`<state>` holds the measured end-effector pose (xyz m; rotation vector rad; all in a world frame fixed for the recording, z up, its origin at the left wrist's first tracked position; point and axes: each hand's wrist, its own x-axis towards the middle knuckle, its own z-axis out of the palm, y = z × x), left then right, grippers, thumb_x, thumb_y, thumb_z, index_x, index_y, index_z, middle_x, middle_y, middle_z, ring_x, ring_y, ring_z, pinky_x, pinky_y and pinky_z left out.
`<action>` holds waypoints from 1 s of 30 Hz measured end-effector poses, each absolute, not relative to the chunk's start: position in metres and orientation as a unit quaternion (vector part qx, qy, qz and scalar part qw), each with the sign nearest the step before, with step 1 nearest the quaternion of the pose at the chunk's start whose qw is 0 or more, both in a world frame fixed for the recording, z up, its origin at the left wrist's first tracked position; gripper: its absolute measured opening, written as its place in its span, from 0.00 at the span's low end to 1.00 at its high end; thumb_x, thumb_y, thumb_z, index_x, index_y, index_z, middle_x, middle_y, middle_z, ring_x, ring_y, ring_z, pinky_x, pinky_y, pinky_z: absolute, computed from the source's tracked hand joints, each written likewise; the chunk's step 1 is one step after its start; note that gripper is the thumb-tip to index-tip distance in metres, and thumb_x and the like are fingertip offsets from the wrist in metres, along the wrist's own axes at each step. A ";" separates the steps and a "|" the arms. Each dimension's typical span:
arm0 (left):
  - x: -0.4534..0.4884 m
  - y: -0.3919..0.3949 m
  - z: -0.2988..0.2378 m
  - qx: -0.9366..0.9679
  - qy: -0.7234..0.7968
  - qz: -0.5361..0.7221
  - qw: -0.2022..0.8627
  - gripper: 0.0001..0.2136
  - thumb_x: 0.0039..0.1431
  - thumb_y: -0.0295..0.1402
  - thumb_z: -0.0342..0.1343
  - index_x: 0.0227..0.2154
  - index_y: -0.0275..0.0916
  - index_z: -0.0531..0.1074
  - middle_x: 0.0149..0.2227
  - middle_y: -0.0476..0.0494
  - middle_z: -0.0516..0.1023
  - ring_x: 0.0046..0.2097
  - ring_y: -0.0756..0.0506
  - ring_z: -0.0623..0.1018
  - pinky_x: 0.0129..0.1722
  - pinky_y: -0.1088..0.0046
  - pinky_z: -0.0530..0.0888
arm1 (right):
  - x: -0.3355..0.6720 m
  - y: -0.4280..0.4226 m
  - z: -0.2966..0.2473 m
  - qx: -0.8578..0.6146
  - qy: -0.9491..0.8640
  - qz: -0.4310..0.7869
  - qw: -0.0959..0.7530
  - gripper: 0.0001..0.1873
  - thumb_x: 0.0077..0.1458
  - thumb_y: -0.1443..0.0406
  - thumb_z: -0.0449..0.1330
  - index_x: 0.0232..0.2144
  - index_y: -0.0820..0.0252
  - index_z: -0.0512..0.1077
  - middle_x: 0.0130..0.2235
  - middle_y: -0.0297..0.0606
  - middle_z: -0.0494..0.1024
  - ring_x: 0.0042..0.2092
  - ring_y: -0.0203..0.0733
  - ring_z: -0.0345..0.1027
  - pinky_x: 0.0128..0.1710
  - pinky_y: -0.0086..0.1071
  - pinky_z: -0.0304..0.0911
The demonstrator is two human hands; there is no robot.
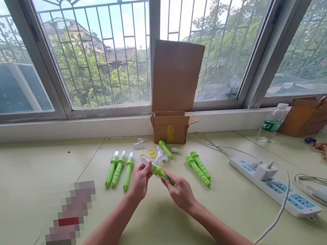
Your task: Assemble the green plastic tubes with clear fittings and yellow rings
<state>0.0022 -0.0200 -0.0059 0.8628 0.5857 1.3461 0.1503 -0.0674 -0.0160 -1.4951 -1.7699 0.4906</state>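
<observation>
Between my two hands is a green plastic tube with a clear cap (pixel 158 170), tilted with its clear end up and to the left. The fingers of my left hand (pixel 141 182) are closed around the clear end. My right hand (pixel 180 191) grips the lower green end. To the left lie several green tubes with clear caps (pixel 118 169). On the right, two green tubes without clear caps (pixel 199 169) lie side by side. Beyond my hands are another green tube (pixel 166 149), yellow rings (pixel 152 153) and loose clear plastic pieces (pixel 159 155).
An open cardboard box (pixel 168 128) stands by the window sill. A white power strip (pixel 274 186) with cables lies at right, near a plastic bottle (pixel 273 123) and a brown carton (pixel 302 116). A blurred-out object (pixel 70 215) lies at left.
</observation>
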 end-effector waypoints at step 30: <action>-0.003 -0.025 -0.011 0.664 0.536 0.460 0.244 0.23 0.55 0.41 0.54 0.50 0.39 0.56 0.24 0.51 0.73 0.24 0.47 0.74 0.26 0.75 0.65 | 0.141 -0.064 -0.026 -0.549 -0.675 0.201 0.450 0.22 0.60 0.56 0.48 0.47 0.65 0.70 0.37 0.43 0.75 0.29 0.38 0.69 0.33 0.32 0.65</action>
